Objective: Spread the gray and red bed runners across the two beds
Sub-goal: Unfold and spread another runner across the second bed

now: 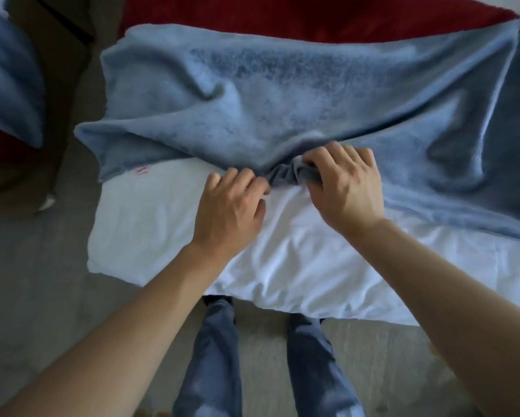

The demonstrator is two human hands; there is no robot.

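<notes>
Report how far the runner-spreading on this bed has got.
Done: the gray runner already lies across the white bed, with the red runner beyond it. In hand: both hands, left and right, grip its bunched near edge at the middle. Left: that bunch and the wrinkles need flattening. A second bed at the left edge shows gray and red cloth; its state is unclear.

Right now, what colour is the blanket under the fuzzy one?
Red, peeking out beyond the gray runner; head view.
</notes>
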